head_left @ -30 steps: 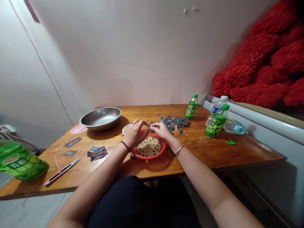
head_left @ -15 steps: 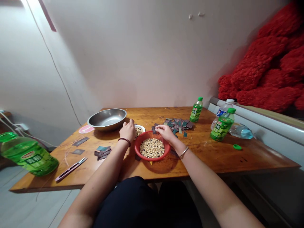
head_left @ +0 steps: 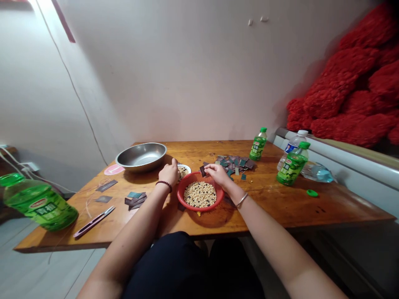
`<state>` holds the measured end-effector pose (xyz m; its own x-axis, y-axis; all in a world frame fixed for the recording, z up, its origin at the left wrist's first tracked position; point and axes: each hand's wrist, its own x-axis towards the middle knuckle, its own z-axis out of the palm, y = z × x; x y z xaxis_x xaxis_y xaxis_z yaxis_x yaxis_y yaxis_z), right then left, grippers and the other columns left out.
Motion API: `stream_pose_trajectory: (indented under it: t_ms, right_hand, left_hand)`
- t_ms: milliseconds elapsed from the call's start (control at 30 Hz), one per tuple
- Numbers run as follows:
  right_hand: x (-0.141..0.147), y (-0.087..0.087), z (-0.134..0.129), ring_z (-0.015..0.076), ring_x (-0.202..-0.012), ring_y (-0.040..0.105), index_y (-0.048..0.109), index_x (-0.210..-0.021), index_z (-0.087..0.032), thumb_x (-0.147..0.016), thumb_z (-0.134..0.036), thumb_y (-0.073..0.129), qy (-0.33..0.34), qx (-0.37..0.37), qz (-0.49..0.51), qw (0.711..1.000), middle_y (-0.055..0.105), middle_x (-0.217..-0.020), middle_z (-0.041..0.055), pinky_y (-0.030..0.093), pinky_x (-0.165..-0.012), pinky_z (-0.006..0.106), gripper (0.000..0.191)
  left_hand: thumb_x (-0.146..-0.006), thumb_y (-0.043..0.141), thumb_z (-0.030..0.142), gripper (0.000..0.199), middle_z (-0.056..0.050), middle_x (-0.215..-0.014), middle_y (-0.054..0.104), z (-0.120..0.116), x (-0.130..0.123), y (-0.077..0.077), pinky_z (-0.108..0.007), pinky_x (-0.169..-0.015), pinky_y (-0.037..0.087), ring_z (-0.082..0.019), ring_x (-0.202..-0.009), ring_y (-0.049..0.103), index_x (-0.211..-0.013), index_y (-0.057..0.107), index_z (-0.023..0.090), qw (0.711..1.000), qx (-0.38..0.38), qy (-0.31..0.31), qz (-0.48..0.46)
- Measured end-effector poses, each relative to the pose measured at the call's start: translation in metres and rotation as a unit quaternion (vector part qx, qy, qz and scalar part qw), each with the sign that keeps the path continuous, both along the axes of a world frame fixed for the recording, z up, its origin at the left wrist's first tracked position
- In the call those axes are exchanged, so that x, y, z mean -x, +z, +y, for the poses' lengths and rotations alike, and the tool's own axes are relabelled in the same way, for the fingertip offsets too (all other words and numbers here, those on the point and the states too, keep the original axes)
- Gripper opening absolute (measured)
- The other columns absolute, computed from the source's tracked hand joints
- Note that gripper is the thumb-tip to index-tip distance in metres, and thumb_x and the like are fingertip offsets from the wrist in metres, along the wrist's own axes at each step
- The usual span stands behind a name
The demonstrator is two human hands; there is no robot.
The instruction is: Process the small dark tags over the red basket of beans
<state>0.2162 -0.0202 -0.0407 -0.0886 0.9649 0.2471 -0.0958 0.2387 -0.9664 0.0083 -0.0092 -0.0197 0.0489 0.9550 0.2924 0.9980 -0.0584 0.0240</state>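
Observation:
My right hand [head_left: 217,174] pinches a small dark piece [head_left: 203,170] above the back rim of a red basket [head_left: 181,195]. Pale beads [head_left: 200,194] mixed with black ones lie in the basket. Just left of it, my left hand [head_left: 169,173] is at the edge of a small white dish [head_left: 188,167] with similar beads. Its fingers are closed together, and anything between them is too small to make out. A pile of dark and green pieces [head_left: 237,165] lies behind my right hand.
A steel bowl [head_left: 141,157] stands at the back left. Snips [head_left: 94,222], loose dark pieces [head_left: 136,200] and a large green bottle [head_left: 39,203] are on the left. Green bottles [head_left: 258,144] [head_left: 292,164], a clear bottle [head_left: 288,146] and a green cap [head_left: 312,193] are on the right.
My left hand has shifted slightly and its fingers have changed pose at the dish. My right hand stays near the basket's back rim, and the dark piece in it has tilted slightly.

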Motion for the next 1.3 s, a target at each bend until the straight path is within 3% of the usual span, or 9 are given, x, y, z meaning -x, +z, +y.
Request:
stream_pose_trajectory:
  t_ms: [400,700,833,900,1033,1300]
  right_hand:
    - [0.000,0.003,-0.003,0.0116,-0.054,0.056,0.063,-0.062,-0.014,-0.058,-0.023,0.059,0.004,0.006,0.010,1.000,0.063,-0.060,0.0002,0.046,-0.058,0.024,0.010]
    - [-0.001,0.000,-0.001,0.0113,-0.056,0.057,0.064,-0.065,-0.014,-0.061,-0.021,0.058,-0.009,-0.002,-0.007,1.000,0.064,-0.061,-0.0001,0.046,-0.059,0.023,0.010]
    - [0.001,-0.001,0.000,0.0118,-0.056,0.058,0.063,-0.067,-0.014,-0.062,-0.019,0.057,-0.026,0.003,-0.013,1.000,0.064,-0.060,-0.0003,0.047,-0.060,0.025,0.009]
    - [0.002,0.000,-0.001,0.0122,-0.054,0.059,0.062,-0.069,-0.014,-0.063,-0.017,0.058,-0.023,0.017,-0.010,1.000,0.064,-0.059,-0.0001,0.048,-0.060,0.026,0.008]
    - [0.003,0.001,-0.002,0.0120,-0.054,0.061,0.061,-0.072,-0.013,-0.065,-0.016,0.060,-0.004,0.025,0.000,1.000,0.066,-0.064,0.0016,0.050,-0.059,0.026,0.008]
    - [0.001,-0.001,-0.002,0.0118,-0.054,0.063,0.061,-0.073,-0.013,-0.066,-0.019,0.063,0.012,0.014,-0.004,1.000,0.066,-0.063,0.0010,0.050,-0.057,0.024,0.009]
  left_hand:
    - [-0.080,0.041,0.024,0.031,-0.010,-0.085,0.063,-0.005,-0.001,0.003,-0.027,-0.066,0.044,-0.022,-0.089,0.059,-0.111,0.044,0.017,1.000,-0.004,-0.012,-0.006]
    - [-0.081,0.047,0.028,0.025,-0.007,-0.081,0.063,-0.008,-0.004,0.006,-0.026,-0.060,0.041,-0.022,-0.088,0.057,-0.105,0.047,0.020,0.997,-0.066,-0.011,-0.026]
    - [-0.085,0.045,0.035,0.019,-0.004,-0.090,0.064,-0.022,-0.022,0.015,-0.025,-0.062,0.040,-0.018,-0.091,0.054,-0.098,0.050,0.023,0.974,-0.190,-0.049,-0.112]
    - [-0.087,0.043,0.039,0.021,-0.004,-0.093,0.063,-0.030,-0.032,0.017,-0.025,-0.069,0.041,-0.017,-0.090,0.054,-0.093,0.054,0.022,0.959,-0.229,-0.099,-0.133]
    - [-0.085,0.048,0.041,0.021,0.000,-0.086,0.065,-0.038,-0.045,0.014,-0.024,-0.072,0.041,-0.015,-0.088,0.054,-0.086,0.059,0.024,0.943,-0.216,-0.221,-0.122]
    - [-0.083,0.053,0.039,0.016,0.001,-0.087,0.066,-0.036,-0.046,0.009,-0.024,-0.070,0.041,-0.014,-0.087,0.055,-0.088,0.060,0.025,0.949,-0.177,-0.232,-0.123]
